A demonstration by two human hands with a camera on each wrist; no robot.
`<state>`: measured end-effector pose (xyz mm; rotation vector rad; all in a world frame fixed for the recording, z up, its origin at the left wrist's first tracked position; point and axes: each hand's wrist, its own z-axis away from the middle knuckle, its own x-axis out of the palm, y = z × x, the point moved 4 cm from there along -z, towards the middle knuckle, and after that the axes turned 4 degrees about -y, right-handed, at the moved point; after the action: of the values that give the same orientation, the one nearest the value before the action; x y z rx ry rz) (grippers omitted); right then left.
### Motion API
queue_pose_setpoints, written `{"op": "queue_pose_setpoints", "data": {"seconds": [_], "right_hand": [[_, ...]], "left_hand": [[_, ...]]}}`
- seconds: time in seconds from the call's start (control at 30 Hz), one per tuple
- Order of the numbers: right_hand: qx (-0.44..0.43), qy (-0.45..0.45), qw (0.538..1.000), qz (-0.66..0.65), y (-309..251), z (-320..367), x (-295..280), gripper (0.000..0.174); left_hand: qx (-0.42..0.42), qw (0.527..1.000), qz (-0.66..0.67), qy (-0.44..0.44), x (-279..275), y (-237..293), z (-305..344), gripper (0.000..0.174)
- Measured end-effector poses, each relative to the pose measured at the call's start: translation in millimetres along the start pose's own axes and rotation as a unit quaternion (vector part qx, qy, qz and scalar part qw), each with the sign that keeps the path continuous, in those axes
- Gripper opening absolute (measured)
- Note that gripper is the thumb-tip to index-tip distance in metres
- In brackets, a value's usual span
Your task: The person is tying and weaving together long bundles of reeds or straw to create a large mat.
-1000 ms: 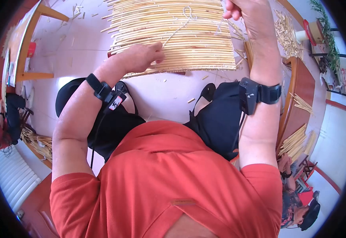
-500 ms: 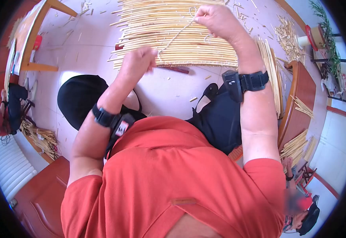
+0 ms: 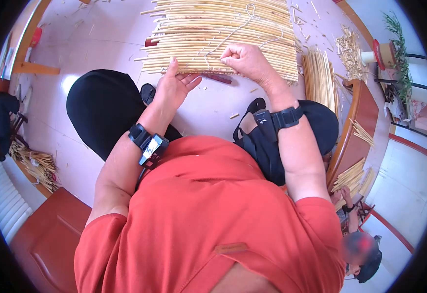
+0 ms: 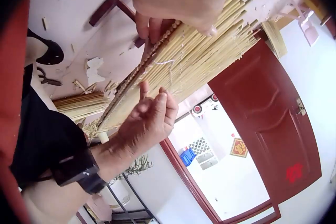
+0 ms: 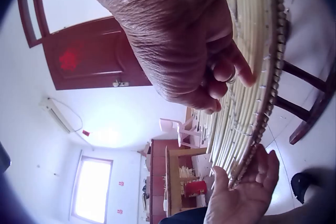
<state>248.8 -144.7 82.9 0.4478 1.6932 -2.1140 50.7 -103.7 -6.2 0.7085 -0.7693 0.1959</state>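
Note:
A mat of thin pale sticks [image 3: 189, 36] tied side by side lies before me, its near edge bound with twisted cord. My left hand [image 3: 173, 90] is at that near edge, palm up, with its thumb over the top and its fingers loosely extended just below the edge. Above the mat, to its right, my right hand [image 3: 247, 61] pinches a thin white cord [image 3: 229, 36] between thumb and forefinger. The cord winds loosely over the sticks and loops near the far side. A ring [image 5: 231, 77] shows on a right finger.
A dark red wooden piece [image 3: 219, 79] shows under the mat's near edge. Bundled sticks [image 3: 319, 73] lie to the right, beside a wooden bench [image 3: 348, 127]. Stick scraps [image 3: 352, 49] litter the floor. Another person [image 3: 360, 249] is at the lower right.
My right hand has come down and nearer from over the mat, and the cord has slackened. My left hand has turned palm up at the near edge, its fingers spreading.

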Motion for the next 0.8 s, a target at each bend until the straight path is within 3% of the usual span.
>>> {"op": "queue_pose_setpoints", "data": {"seconds": [0.13,0.23,0.47,0.63,0.7,0.8], "right_hand": [[0.046,0.042,0.998,-0.004,-1,11,12,0.012],[-0.011,0.099,0.994,0.054,-10,20,20,0.011],[-0.064,0.093,0.982,0.150,-19,17,29,0.008],[-0.006,0.114,0.987,0.116,-14,17,27,0.009],[0.029,0.136,0.987,0.080,-9,18,26,0.010],[0.037,0.155,0.984,0.080,-7,20,27,0.010]], "left_hand": [[-0.011,0.999,-0.009,0.034,3,1,0,0.053],[-0.018,0.999,0.001,0.035,5,-1,1,0.054],[-0.025,0.999,0.013,0.015,0,-4,-4,0.055],[-0.020,0.999,-0.003,0.034,-3,-18,-1,0.043],[-0.059,0.992,-0.109,-0.008,0,-31,-3,0.035],[-0.046,0.991,-0.123,-0.033,5,-34,-8,0.030]]}}
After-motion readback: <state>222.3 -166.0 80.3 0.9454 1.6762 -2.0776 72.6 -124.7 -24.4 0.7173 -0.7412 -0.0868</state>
